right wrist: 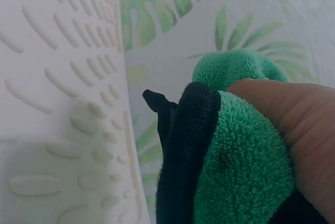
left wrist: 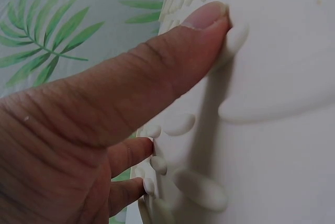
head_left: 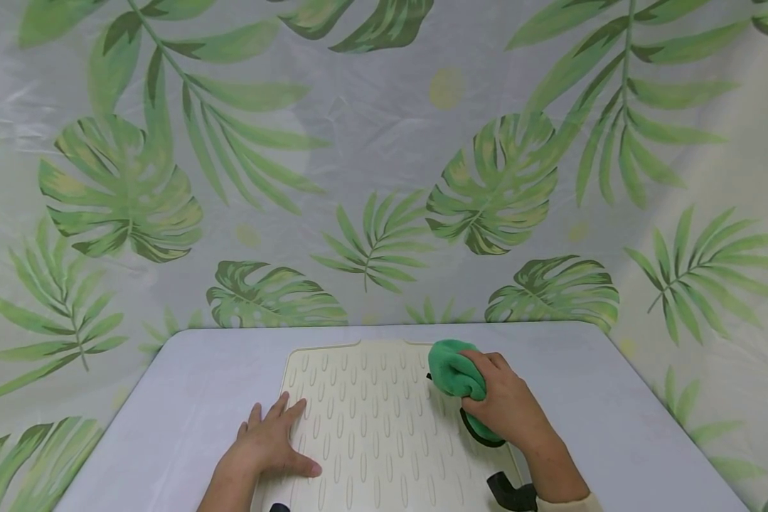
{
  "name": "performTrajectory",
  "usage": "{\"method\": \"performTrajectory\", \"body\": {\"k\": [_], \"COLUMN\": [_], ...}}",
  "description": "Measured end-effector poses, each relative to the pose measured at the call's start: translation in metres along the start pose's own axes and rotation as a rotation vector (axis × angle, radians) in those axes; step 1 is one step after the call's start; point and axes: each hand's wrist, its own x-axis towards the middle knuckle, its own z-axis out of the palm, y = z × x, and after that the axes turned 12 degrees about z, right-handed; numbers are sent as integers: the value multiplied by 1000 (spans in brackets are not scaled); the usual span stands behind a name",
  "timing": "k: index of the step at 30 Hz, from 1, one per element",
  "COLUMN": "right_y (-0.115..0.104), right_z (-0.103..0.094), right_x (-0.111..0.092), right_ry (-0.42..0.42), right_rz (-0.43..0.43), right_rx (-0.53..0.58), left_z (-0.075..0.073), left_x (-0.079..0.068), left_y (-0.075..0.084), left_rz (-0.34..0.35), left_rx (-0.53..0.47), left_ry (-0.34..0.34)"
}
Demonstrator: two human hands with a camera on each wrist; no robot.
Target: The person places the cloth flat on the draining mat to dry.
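Observation:
A cream mat (head_left: 365, 427) with raised oval ridges lies on the white table. My left hand (head_left: 269, 441) rests on the mat's left side with fingers spread; in the left wrist view its thumb (left wrist: 172, 56) touches the ridged surface. My right hand (head_left: 508, 398) grips a bunched green cloth (head_left: 454, 370) with black edging over the mat's right edge. Seen from the right wrist, the plush cloth (right wrist: 241, 166) is folded under my thumb, and its black trim faces the mat (right wrist: 68, 103). The fingers behind the cloth are hidden there.
The white table (head_left: 198, 384) extends on both sides of the mat. A leaf-patterned sheet (head_left: 371, 156) hangs behind it. A black strap-like piece (head_left: 512, 492) shows by my right wrist, and a small dark piece (head_left: 279, 508) at the bottom edge near my left arm.

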Motion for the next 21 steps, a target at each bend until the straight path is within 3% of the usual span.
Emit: {"method": "performTrajectory", "body": {"k": [12,21], "right_y": [-8,-14], "right_z": [7,18], "right_x": [-1,-3], "right_ry": [-53,-61], "right_rz": [7,-48], "right_rx": [14,24], "left_z": [0,0], "left_x": [0,0], "left_y": [1,0], "left_rz": [1,-7], "left_rx": [9,8], "left_ry": [0,-2]}}
